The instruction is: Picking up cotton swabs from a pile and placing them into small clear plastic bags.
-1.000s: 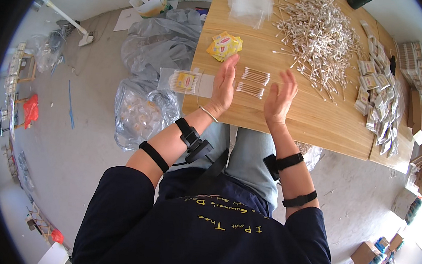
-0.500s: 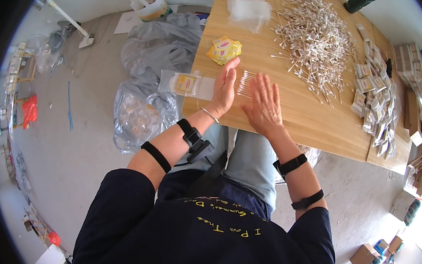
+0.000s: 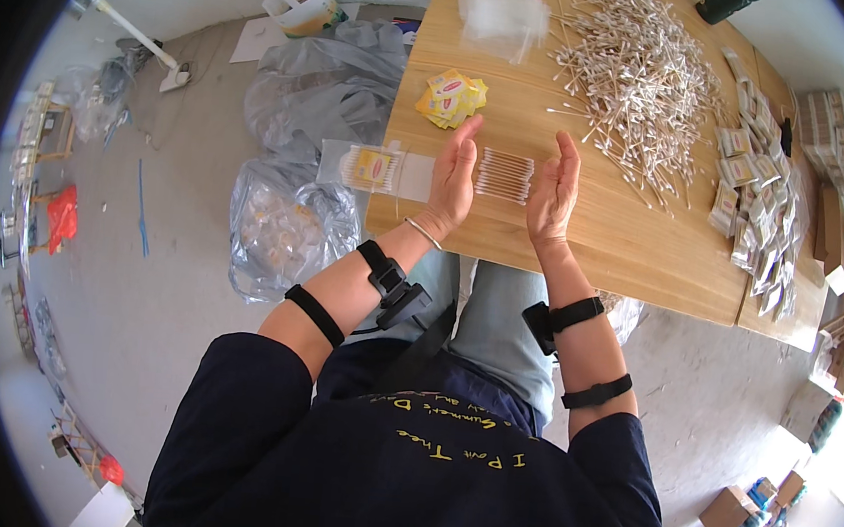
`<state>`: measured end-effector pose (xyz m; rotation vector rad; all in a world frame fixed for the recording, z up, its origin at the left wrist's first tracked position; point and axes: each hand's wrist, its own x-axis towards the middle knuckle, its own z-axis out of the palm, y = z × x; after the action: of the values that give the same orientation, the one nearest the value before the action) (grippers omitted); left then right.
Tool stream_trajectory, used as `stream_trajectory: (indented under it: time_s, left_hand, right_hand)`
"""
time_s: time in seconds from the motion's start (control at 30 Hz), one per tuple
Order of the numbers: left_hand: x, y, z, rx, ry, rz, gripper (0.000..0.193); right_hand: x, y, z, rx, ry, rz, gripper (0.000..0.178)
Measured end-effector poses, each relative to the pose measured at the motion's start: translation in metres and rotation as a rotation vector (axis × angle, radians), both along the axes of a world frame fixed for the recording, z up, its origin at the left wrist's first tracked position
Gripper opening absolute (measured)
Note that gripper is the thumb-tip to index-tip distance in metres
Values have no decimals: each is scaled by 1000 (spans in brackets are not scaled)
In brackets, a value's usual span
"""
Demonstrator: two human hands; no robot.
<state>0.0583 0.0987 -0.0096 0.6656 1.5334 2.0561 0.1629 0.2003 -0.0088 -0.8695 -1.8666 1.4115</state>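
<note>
A row of cotton swabs lies side by side on the wooden table between my two hands. My left hand stands on edge at the row's left end, fingers stretched out. At the right end my right hand is also on edge, palm inward, fingers straight. Both hands hold nothing. Left of my left hand, at the table's edge, is a clear bag with swabs and a yellow card in it. Just beyond my left hand sits a small pile of yellow cards.
A big heap of loose swabs covers the table's far right. Clear empty bags lie at the back. Many filled packets are piled at the right edge. Grey plastic sacks rest on the floor to the left.
My right hand has turned from palm down over the swabs to upright on its edge and moved right. The whole row now shows. My left hand stays nearly in place.
</note>
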Motion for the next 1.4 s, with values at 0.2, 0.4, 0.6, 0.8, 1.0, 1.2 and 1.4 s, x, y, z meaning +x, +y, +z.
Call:
stream_trajectory:
  time_s: [0.2, 0.4, 0.6, 0.8, 1.0, 1.2, 1.4]
  left_hand:
    - [4, 1, 0, -126, 129, -114, 62]
    - [-7, 0, -8, 38, -21, -12, 62]
    - [-7, 0, -1, -71, 74, -104, 66]
    - [-7, 0, -6, 25, -61, -53, 65]
    - [-6, -7, -5, -40, 50, -94, 65]
    - [-2, -7, -6, -23, 28, -20, 64]
    - [-1, -9, -1, -114, 74, -73, 65]
  right_hand:
    - [-19, -17, 8, 87, 88, -35, 46]
    - [-17, -19, 5, -87, 225, -75, 49]
    - [-19, -23, 8, 18, 102, 0, 50]
    - [-17, -18, 10, 423, -115, -20, 34]
    - [-14, -23, 9, 374, -116, 179, 29]
    - [-20, -26, 9, 21, 106, -86, 34]
    - [-22, -27, 6, 23, 113, 3, 39]
